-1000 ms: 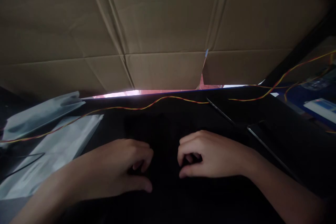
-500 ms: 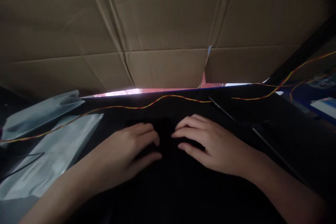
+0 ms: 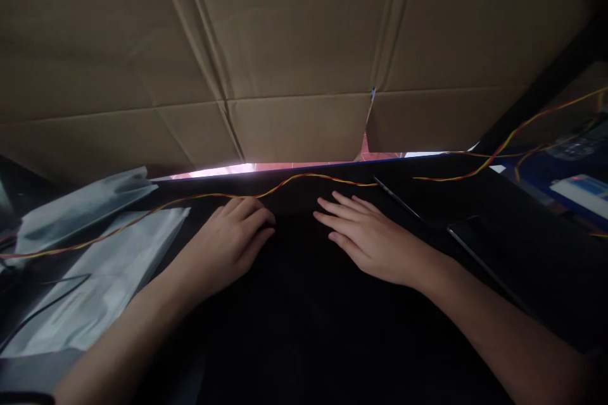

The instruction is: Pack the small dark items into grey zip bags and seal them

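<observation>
My left hand rests low over a black surface, its fingers curled and the thumb drawn in against them. Whatever those fingers may hold is hidden in the dark. Across a short gap lies my right hand, palm down, its fingers stretched and spread, with nothing in it. Just beyond both hands runs a twisted red and yellow wire. To the right of my right hand are a thin dark flat object and a dark slab with a pale edge.
Pale plastic packets lie at the left, with a black cable over one of them. A creased cardboard sheet closes off the far side. At the right, a white and blue box sits near more wire.
Both hands have moved slightly away from me and farther apart. My right hand's fingers have straightened and spread, while my left thumb has drawn in toward its curled fingers.
</observation>
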Demonstrator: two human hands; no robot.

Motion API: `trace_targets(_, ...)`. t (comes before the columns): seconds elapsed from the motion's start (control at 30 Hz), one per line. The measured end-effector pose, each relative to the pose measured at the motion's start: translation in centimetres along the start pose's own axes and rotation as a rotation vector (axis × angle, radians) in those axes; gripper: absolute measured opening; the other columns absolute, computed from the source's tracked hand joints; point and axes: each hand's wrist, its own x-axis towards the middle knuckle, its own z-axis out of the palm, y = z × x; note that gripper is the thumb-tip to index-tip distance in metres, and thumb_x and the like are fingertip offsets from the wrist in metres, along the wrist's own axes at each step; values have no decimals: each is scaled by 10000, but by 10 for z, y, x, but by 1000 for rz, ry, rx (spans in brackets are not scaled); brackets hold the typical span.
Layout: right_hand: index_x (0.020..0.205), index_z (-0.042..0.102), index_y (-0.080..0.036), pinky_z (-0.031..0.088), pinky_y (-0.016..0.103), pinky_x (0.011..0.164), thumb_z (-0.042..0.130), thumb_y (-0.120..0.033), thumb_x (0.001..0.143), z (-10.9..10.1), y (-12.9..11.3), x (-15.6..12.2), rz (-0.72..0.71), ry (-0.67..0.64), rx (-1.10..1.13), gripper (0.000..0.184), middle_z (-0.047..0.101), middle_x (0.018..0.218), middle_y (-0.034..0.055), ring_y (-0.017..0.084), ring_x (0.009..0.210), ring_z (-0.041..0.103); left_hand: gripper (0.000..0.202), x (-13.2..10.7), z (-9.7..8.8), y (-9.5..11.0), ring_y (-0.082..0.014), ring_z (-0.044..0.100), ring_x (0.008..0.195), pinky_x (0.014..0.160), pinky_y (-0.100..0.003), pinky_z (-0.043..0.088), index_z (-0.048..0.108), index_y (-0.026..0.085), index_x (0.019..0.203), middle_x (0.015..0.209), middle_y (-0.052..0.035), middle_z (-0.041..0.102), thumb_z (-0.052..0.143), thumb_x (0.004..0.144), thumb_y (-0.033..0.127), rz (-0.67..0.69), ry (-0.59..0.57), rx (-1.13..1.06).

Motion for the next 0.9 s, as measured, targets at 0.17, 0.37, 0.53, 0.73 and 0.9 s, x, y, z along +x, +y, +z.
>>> trace_targets(0.17,1688,411,-255,235,634,1344,342,-429,1157,3,7,-1,88,-116,3,562,300,1784,39,347,1670,192,308,-2,3,-8,-325,632,1157,963,-513,510,688,240,1175,1238,-108,684,400,1098,313,-36,-30,96)
trace_targets(0.37,1650,487,-268,253,648,1334,362,-432,1152,3,10,-3,102,-72,20,539,366,1763,35,355,1665,233,290,-4,8,-12,-346,651,1184,927,-500,526,686,246,1202,1277,-111,694,437,1071,315,-60,-20,109)
trace_targets(0.53,1504,653,-233,461,560,1213,452,-272,1115,3,12,2,108,92,2,440,615,1585,93,312,1472,548,314,-2,8,-13,-376,632,1298,1013,-548,507,655,245,1302,1399,-128,689,447,1078,315,-88,8,149)
trace_targets(0.73,1182,730,-223,529,443,975,516,-51,985,-14,7,3,34,292,-33,338,702,1136,80,261,1086,635,232,-3,-18,-3,-273,693,996,910,-427,518,720,246,1082,1068,-69,758,504,1055,327,10,138,56)
trace_targets(0.9,896,760,-260,493,368,802,749,-361,968,-35,4,-11,-16,-29,134,124,674,1012,31,232,968,623,146,-8,-41,8,-166,713,802,703,-260,539,756,299,1046,948,12,764,670,979,396,2,-336,-300)
